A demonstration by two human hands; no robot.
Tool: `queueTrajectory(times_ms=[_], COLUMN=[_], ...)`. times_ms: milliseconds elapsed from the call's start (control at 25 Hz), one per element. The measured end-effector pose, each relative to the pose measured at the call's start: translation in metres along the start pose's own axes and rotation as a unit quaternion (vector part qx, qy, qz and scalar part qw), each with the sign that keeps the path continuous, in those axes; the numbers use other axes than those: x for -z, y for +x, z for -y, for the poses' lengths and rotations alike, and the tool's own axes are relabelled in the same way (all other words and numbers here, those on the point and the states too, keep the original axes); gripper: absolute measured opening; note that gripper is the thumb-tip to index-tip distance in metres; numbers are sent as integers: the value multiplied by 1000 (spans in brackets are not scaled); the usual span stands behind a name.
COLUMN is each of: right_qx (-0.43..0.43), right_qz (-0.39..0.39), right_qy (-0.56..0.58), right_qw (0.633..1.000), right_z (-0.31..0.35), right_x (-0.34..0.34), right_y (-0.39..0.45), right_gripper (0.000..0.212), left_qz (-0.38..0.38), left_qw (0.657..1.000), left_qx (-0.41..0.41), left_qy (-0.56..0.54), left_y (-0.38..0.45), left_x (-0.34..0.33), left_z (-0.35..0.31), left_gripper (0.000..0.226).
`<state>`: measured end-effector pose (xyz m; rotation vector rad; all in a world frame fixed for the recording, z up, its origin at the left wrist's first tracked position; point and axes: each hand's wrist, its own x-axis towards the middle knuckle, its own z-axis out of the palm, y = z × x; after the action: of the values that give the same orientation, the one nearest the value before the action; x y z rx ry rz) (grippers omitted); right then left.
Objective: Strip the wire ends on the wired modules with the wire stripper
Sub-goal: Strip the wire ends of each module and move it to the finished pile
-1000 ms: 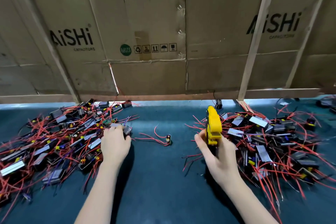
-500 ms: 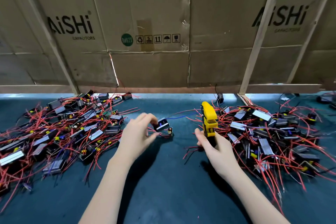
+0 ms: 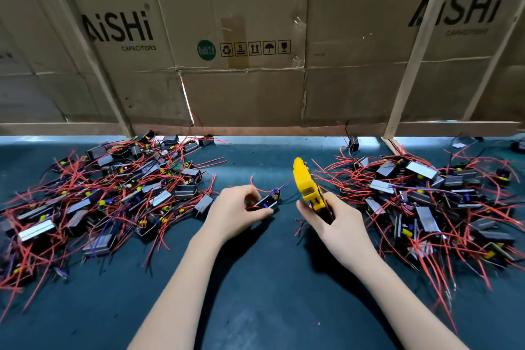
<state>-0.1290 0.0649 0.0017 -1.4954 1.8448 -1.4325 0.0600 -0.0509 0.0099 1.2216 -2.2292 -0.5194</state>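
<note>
Two hands: we pinch one wired module [image 3: 268, 203] in our left hand [image 3: 237, 212], thumb and fingers curled round it; our right hand [image 3: 333, 221] is wrapped round the handles of the yellow wire stripper [image 3: 305, 183].
Module's place: just left of the stripper's head, above the dark mat [image 3: 255, 293], its blue wire [image 3: 284, 187] reaching toward the tool.
Risk, wire: we judge the thin lead could miss the stripper's notch, so the squeeze nicks or cuts it.
Risk, tangle: red leads from the module could snag.
Count, stripper: one.
Count, held modules: one.
Count, piles: two, the left heap [image 3: 113, 196] and right heap [image 3: 431, 202] either side of the stripper; too tangled to count singly.
</note>
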Motion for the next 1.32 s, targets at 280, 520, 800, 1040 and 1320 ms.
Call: queueTrajectory(times_ms=[280, 520, 800, 1040, 1320], right_qx=[-16, -95, -101, -109, -103], right_qz=[-26, -45, -40, -35, -31], right_qy=[47, 158, 168, 170, 171], right_qw=[998, 982, 980, 979, 979], right_z=[-7, -10, -9, -10, -9], right_x=[3, 8, 10, 13, 13], right_y=[4, 8, 9, 9, 10], right_gripper=[68, 67, 62, 63, 63], left_qz=[-247, -273, -151, -164, -188], left_qw=[967, 930, 951, 956, 966], left_qx=[67, 237, 248, 231, 173], left_qy=[1, 70, 107, 74, -34], left_y=[11, 7, 1, -4, -6], left_x=[23, 59, 63, 66, 73], left_z=[22, 75, 78, 68, 72], left_gripper=[34, 20, 24, 14, 37])
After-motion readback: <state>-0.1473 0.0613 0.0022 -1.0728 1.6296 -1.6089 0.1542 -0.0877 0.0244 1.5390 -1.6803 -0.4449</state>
